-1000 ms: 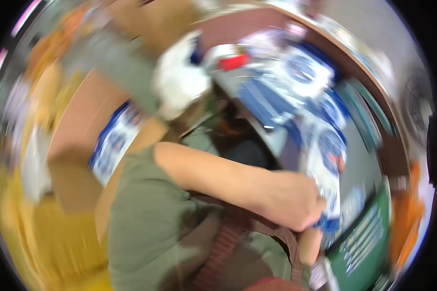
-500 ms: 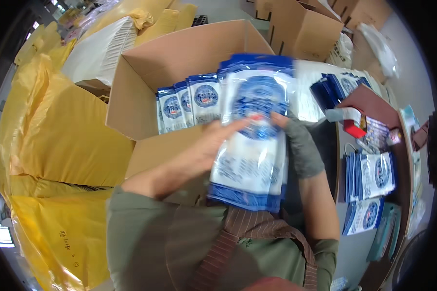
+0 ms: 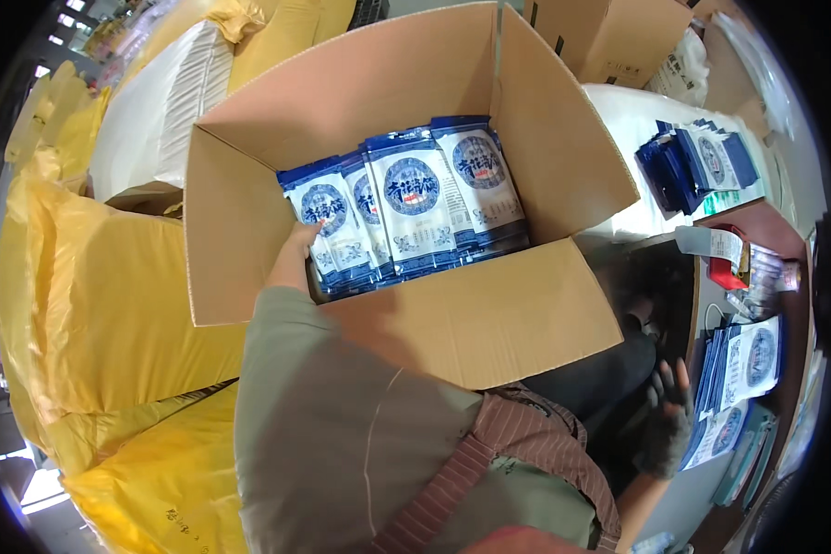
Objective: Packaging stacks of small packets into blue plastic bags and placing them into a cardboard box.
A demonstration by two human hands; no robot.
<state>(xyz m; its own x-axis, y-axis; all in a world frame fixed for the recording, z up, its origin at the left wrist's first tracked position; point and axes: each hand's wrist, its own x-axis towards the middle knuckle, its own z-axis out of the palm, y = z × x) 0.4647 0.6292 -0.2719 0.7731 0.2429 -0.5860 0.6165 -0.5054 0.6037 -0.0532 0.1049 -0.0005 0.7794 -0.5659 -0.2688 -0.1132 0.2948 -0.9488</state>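
An open cardboard box [image 3: 471, 323] stands in front of me, holding several blue-and-white plastic pouches [image 3: 414, 189] in overlapping, tilted stacks. My left hand [image 3: 299, 244] reaches inside at the box's left end. Its thumb lies over the side edge of the leftmost pouch [image 3: 328, 214], while the other fingers are mostly hidden beside the stack. Low on the right, my right hand [image 3: 667, 420] wears a grey fingerless glove. Its fingers are apart with nothing in them, close to the pouches [image 3: 750, 360] on the side table.
Big yellow sacks [image 3: 120, 305] crowd the left side. More pouches [image 3: 697, 166] lie on a white package [image 3: 623, 115] beyond the box's right flap. A red tape dispenser [image 3: 729, 268] sits on the side table; another cardboard box [image 3: 609, 42] stands behind.
The pouch stack that both hands held now lies at the right inside the box. My left hand has moved to the leftmost pouches; my right hand has dropped back toward the side table.
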